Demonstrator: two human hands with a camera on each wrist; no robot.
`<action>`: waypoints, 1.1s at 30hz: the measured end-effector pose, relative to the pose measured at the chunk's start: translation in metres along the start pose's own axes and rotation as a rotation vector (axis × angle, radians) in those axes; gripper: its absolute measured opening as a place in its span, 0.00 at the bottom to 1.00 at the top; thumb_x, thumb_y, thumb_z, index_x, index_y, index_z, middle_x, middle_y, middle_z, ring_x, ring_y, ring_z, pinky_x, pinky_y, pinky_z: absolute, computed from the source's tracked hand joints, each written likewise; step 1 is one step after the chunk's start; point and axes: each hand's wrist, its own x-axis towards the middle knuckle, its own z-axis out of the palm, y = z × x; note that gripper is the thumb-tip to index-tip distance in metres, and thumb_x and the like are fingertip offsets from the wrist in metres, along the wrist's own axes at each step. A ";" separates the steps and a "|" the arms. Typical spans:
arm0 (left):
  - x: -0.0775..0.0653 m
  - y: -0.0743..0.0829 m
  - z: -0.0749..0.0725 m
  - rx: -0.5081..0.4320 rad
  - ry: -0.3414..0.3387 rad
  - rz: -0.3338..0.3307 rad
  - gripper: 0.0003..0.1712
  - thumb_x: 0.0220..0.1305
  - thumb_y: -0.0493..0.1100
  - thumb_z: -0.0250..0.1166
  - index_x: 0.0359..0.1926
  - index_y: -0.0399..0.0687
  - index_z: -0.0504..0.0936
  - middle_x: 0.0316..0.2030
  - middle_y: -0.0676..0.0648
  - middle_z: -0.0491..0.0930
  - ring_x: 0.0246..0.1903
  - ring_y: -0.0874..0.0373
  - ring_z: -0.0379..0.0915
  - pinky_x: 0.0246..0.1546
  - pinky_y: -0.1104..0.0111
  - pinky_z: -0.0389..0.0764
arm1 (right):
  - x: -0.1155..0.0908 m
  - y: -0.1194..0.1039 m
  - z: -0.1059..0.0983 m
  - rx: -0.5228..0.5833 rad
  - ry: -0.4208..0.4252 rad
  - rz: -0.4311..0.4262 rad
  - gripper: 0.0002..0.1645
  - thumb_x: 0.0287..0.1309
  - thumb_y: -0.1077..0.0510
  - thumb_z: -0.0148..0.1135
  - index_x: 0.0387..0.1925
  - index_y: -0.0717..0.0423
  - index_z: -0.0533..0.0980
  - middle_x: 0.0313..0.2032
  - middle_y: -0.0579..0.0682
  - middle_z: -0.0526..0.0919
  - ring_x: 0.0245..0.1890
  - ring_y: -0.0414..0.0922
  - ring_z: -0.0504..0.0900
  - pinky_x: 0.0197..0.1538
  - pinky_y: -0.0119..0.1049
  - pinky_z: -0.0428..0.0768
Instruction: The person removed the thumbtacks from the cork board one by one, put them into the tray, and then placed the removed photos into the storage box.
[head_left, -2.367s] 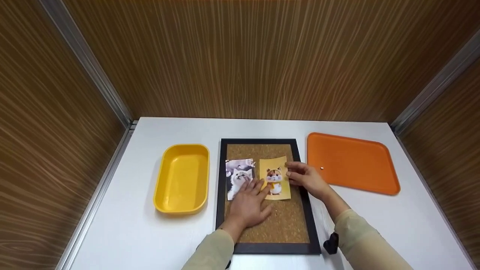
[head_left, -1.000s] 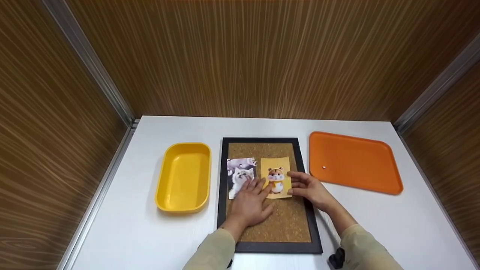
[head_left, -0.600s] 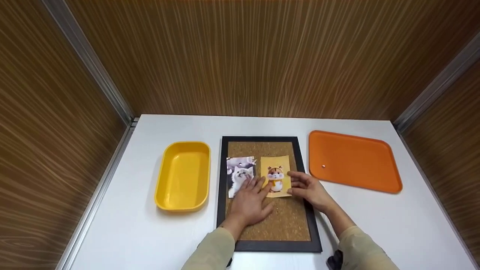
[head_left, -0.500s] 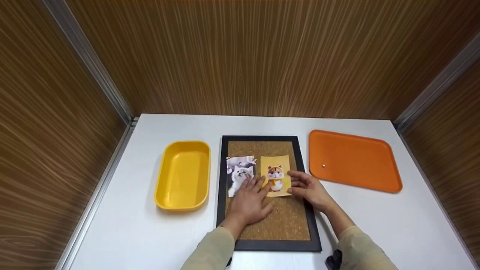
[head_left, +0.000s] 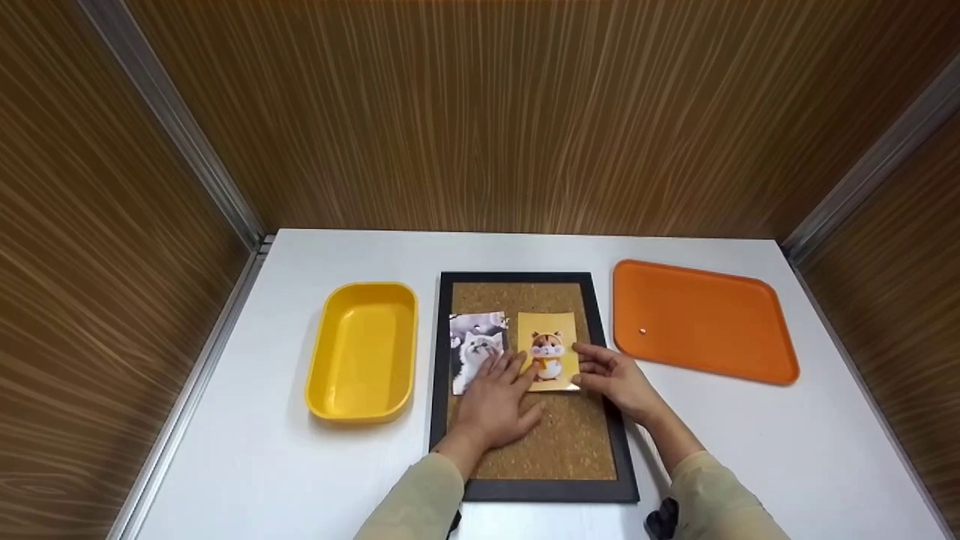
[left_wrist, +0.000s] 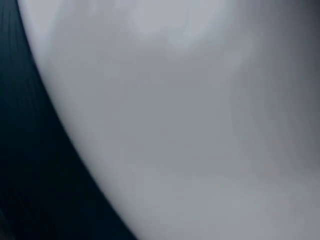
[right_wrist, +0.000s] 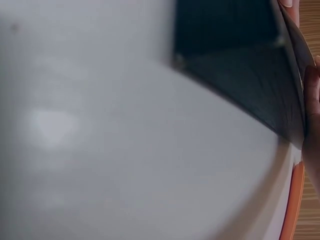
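A corkboard with a black frame lies on the table, bearing two picture cards side by side. My left hand rests flat on it with fingers spread, covering the lower parts of the kitten picture and the left edge of the hamster picture. With thumb and bent fingers, my right hand holds the right edge of the hamster picture. The right wrist view shows the dark frame close up, with a few fingers beyond it. Only blurred white and a dark strip fill the left wrist view.
A deep yellow tray stands left of the board. An orange tray lies to the right with a tiny whitish object on it. Wood-grain panels enclose the white table at the back and sides.
My right hand has slid down the hamster picture's right edge, its thumb and forefinger now further apart. The picture's curled upper right corner lies flatter. My left hand has stayed in place.
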 end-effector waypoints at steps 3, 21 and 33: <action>-0.001 -0.002 0.000 -0.029 0.013 -0.002 0.43 0.77 0.74 0.43 0.83 0.60 0.64 0.81 0.49 0.60 0.81 0.49 0.53 0.82 0.53 0.49 | 0.001 0.001 0.001 0.001 -0.002 -0.006 0.39 0.64 0.66 0.72 0.73 0.72 0.69 0.60 0.67 0.81 0.54 0.47 0.85 0.50 0.29 0.85; 0.010 -0.023 -0.026 -0.499 0.131 -0.093 0.41 0.78 0.66 0.52 0.82 0.53 0.63 0.78 0.46 0.66 0.77 0.48 0.62 0.77 0.52 0.64 | 0.012 0.004 0.000 0.016 0.011 -0.034 0.39 0.65 0.68 0.71 0.74 0.72 0.67 0.61 0.69 0.79 0.53 0.47 0.84 0.50 0.29 0.85; 0.007 -0.034 -0.062 -0.496 0.197 -0.016 0.41 0.79 0.65 0.51 0.83 0.51 0.61 0.79 0.46 0.63 0.78 0.46 0.60 0.76 0.47 0.65 | 0.012 -0.005 -0.013 0.057 0.091 0.008 0.40 0.66 0.67 0.71 0.76 0.64 0.68 0.63 0.67 0.78 0.55 0.45 0.83 0.53 0.28 0.84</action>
